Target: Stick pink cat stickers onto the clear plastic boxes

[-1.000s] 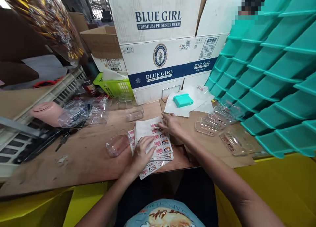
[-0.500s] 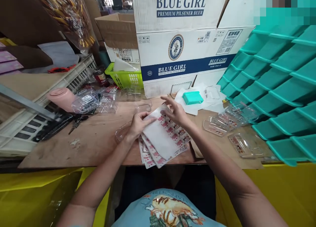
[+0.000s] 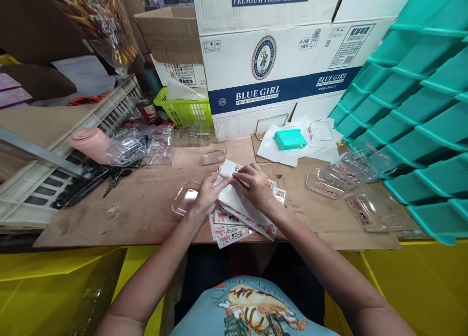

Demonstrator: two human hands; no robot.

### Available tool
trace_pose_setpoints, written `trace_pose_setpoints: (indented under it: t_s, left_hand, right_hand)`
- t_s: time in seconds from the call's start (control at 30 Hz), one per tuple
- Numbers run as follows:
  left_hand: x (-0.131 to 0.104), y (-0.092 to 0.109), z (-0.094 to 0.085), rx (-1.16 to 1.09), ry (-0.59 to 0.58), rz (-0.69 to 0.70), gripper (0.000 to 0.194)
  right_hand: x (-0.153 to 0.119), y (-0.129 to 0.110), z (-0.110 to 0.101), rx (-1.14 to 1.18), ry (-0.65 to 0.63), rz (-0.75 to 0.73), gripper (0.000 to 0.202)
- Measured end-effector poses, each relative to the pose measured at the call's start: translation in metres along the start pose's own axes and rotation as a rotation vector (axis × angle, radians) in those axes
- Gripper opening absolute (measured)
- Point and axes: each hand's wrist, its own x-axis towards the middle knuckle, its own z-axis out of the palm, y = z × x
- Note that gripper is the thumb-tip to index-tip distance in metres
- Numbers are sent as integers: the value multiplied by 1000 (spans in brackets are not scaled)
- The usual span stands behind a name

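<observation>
Between my hands is a sticker sheet [image 3: 236, 202] with white backing, its top edge folded over. My left hand [image 3: 207, 193] grips it at the left edge, thumb on top. The fingers of my right hand [image 3: 256, 187] are pinched together on the sheet near its fold, close to my left thumb. Beneath lie several more printed sheets [image 3: 234, 233] with pink and cartoon pictures, fanned out on the table. A clear plastic lid [image 3: 185, 199] rests just left of my left hand.
Clear plastic cases [image 3: 329, 182] with stickers lie at the right, beside stacked teal trays [image 3: 431, 141]. A small teal box [image 3: 290, 139] sits on white paper behind my hands. Further back are a large carton [image 3: 234, 72] and a green basket [image 3: 186, 109]. A pink bottle [image 3: 89, 146] lies left.
My right hand has come down from the sheet's top edge and closed on it near my left thumb. The sheet's top edge is now folded over. The view has shifted slightly.
</observation>
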Motion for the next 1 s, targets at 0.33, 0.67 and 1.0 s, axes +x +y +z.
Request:
trace_pose_setpoints:
  t_s: [0.33, 0.67, 1.0]
  left_hand:
    - [8, -10, -12, 333, 40, 121, 38]
    - [5, -7, 17, 664, 77, 554, 47]
    - [-8, -4, 20, 186, -190, 239, 58]
  right_hand:
    - [13, 31, 1, 503, 278, 476, 25]
    - [9, 5, -29, 146, 521, 209, 18]
    - [9, 0, -36, 485, 195, 432, 32]
